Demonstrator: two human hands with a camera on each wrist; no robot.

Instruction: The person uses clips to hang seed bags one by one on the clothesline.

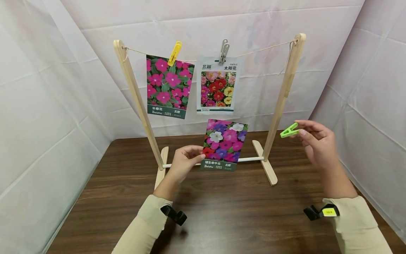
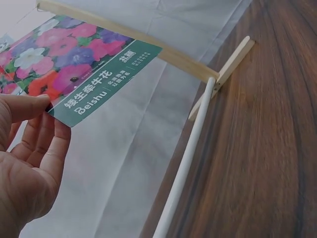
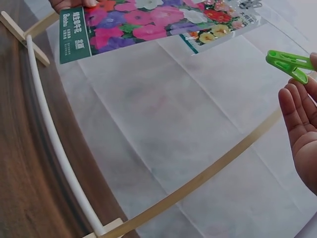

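Head view: left hand (image 1: 184, 163) pinches seed packet (image 1: 224, 144); right hand (image 1: 317, 143) — green clothespin (image 1: 289, 131).

I am at a small staged work booth, not a lived-in room: creased white sheeting (image 1: 47, 106) hangs on three sides around a dark wooden table (image 1: 222, 218). On it stands a little wooden drying rack (image 1: 285, 88) with a string (image 1: 260, 49), where pegged flower seed packets (image 1: 166, 86) hang.
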